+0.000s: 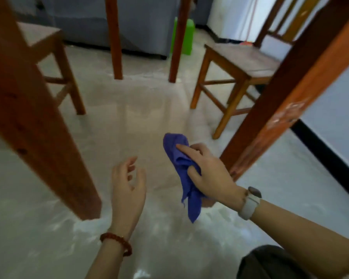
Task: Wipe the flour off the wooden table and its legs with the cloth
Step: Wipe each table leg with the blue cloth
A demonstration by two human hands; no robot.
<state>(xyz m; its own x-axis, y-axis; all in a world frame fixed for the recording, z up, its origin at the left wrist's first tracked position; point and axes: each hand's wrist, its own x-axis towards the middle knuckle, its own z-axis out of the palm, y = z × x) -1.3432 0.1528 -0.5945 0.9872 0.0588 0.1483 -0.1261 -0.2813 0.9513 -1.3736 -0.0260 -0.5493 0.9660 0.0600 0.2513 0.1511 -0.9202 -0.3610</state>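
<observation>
While right hand (pixel 208 172) fingers clamp crumpled purple cloth (pixel 181 168), left hand (pixel 128 186) fingers apart; square wooden leg (pixel 274 109) seemingly flour-smeared.

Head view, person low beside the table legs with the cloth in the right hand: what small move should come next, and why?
Probably bring the cloth right, onto the near right table leg and rub. The right hand grips it beside that leg, which shows whitish smears higher up. The left hand is free.

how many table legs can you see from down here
4. Near left leg beside the left hand; near right leg just behind the right hand gripping the cloth; two far legs near the grey sofa.
</observation>
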